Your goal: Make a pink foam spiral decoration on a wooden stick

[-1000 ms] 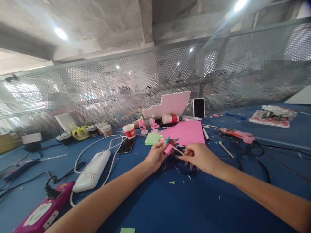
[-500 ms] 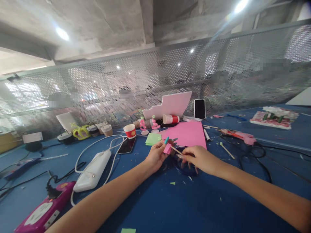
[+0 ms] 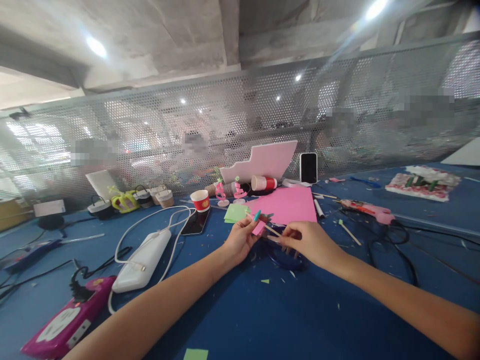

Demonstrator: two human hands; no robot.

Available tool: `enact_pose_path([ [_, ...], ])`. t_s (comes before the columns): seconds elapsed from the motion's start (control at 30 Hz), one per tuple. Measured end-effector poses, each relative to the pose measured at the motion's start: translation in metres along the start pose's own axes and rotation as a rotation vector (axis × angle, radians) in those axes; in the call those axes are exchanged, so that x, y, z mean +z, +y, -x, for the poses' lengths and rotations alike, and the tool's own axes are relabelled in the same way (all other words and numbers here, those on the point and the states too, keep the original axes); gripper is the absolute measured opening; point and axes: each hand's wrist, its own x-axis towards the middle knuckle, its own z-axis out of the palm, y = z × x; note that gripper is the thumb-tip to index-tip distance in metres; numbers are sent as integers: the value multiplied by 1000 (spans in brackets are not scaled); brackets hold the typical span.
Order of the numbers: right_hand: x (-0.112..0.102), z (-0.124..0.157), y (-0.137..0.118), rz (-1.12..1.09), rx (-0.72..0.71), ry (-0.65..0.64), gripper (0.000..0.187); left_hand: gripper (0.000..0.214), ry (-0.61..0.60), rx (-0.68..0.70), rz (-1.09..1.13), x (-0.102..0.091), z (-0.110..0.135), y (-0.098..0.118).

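Note:
My left hand (image 3: 242, 240) is closed on a small strip of pink paper (image 3: 258, 228), pinched under a turquoise-tipped thumb. A thin wooden stick (image 3: 273, 230) runs from this strip to my right hand (image 3: 309, 242), whose thumb and fingers are closed on its other end. Beneath the right hand lies a dark blue loop (image 3: 287, 261), mostly hidden; its kind I cannot make out. Just beyond both hands is a large sheet of pink paper (image 3: 290, 205), with green paper (image 3: 236, 213) to its left.
Left of my hands are a phone (image 3: 195, 224), a red paper cup (image 3: 200, 201), a white power bank (image 3: 142, 262) with a cable and a magenta power strip (image 3: 69, 320). Two pink spiral figures (image 3: 221, 195) stand behind. To the right lies a pink glue gun (image 3: 369, 211) with its cord.
Both hands stay close together with the paper and stick. The pink strip and stick have turned slightly, and my right hand's fingers have shifted a little. The camera view has moved slightly.

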Motion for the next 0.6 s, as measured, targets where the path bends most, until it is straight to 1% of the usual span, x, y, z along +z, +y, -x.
enact_pose_path([
  [0.1,-1,-1,-1,71,-22,-25,20,8,18,-1,26,-1,-2,-1],
  [0.2,-1,0,-1,132,-39,-29,21,8,44,-3,33,0,-2,-1],
  [0.3,1,0,0,98,-25,-28,19,5,61,4,34,1,-1,-1],
  [0.4,2,0,2,47,2,-13,17,5,19,6,-4,2,1,1],
  [0.6,3,-1,5,83,47,80,24,26,-50,5,-86,5,6,3],
])
